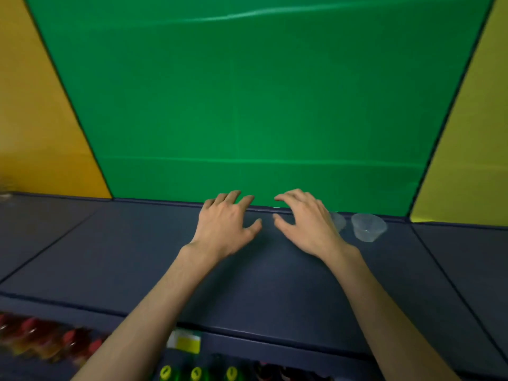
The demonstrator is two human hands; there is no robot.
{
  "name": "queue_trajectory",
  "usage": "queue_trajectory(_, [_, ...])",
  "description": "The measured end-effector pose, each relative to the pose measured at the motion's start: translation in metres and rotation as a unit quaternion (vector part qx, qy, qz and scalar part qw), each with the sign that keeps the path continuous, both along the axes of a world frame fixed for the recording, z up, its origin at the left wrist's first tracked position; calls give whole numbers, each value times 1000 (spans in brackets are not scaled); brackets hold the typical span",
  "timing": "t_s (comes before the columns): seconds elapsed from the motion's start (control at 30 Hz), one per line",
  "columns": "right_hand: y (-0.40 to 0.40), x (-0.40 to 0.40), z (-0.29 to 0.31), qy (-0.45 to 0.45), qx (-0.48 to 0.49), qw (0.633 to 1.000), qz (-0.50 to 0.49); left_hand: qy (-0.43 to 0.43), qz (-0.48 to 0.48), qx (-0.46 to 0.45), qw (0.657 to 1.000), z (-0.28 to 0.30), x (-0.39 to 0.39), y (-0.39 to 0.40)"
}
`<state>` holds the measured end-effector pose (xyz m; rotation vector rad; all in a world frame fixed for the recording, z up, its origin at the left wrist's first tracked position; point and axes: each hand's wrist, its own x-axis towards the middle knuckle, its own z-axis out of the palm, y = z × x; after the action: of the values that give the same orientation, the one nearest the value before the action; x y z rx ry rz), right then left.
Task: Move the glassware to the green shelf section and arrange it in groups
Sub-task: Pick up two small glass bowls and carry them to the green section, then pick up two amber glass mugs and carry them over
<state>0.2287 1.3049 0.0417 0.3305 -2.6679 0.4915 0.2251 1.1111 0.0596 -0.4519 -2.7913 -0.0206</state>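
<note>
Left hand (224, 224) and right hand (308, 220) hover with spread, empty fingers over the dark blue shelf (137, 257); two small clear cups (368, 226) stand just right of the right hand.

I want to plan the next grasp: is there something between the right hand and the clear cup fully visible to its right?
Mostly no. The clear cup stands on the dark shelf, right of the right hand. Only a second cup, partly hidden behind that hand, stands between them.

Two cups (367, 226) on the shelf (137, 243), just right of the right hand (305, 221).
</note>
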Motion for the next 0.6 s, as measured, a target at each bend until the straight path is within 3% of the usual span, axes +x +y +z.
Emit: queue_trajectory(0.6, [-345,19,6,-18,17,986,163,-1,150,28,988,1,71,-339])
